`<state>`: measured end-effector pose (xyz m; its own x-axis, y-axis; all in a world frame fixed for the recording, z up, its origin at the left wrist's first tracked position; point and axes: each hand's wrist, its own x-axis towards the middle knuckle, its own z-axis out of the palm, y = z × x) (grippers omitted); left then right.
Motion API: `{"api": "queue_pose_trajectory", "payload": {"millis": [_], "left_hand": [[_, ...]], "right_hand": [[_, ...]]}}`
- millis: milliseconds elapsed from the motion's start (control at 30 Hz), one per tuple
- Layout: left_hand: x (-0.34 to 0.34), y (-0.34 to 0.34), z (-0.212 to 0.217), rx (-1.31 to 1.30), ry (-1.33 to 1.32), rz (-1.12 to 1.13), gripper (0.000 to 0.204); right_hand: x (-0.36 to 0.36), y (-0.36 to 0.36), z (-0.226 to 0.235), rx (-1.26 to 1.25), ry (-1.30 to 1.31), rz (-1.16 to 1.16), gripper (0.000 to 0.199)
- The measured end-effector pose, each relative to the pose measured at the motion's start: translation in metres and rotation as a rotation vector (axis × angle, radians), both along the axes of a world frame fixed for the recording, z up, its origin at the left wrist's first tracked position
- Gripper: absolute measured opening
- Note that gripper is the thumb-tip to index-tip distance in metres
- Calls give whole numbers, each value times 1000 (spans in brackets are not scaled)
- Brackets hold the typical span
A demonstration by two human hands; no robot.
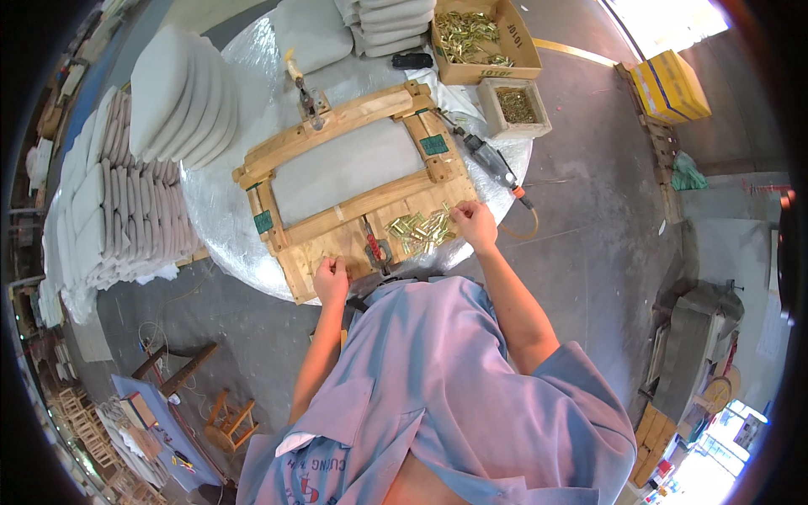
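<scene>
A wooden frame jig [337,215] lies in front of me with a light grey padded panel [349,172] set inside it. On its near board is a loose pile of small brass-coloured metal pieces [418,233]. My right hand [476,225] is at the right edge of this pile, its fingertips pinched together; what they hold is too small to name. Over the near left part of the board, my left hand [332,279] has its fingers curled closed, and their contents are hidden. A red-handled toggle clamp [373,244] sits between the hands. Another clamp [310,105] is on the far side.
A power driver [492,162] with a hose lies right of the jig on the film-covered round table [240,240]. Beyond stand a cardboard box [488,74] of brass-coloured pieces and a small wooden box [515,128] of screws. Grey padded panels [181,101] are stacked at left.
</scene>
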<state>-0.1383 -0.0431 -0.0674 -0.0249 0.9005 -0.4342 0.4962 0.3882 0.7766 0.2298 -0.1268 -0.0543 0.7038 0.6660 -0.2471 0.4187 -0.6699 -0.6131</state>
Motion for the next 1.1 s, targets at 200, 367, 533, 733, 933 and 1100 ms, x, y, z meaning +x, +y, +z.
{"api": "queue_pose_trajectory", "payload": {"millis": [200,367,533,733,933,1100], "left_hand": [[-3,3,-4,16,-3,-16,32],[-1,6,-5,-17,-25,-30,34],[-4,4,-6,14,-15,-9,36],[0,6,1,-31,-23,-15,37],[-3,5,-5,-19,-29,-12,37],[-3,6,-3,-20,-34,-5,37]], "right_hand": [[-5,2,-7,99,35,-31,23],[11,-12,-33,420,446,-386,33],[39,-44,-11,358,678,-652,29],[30,-71,-16,258,681,-505,25],[-3,-75,-32,362,647,-464,26],[-12,-75,-42,368,677,-494,27]]}}
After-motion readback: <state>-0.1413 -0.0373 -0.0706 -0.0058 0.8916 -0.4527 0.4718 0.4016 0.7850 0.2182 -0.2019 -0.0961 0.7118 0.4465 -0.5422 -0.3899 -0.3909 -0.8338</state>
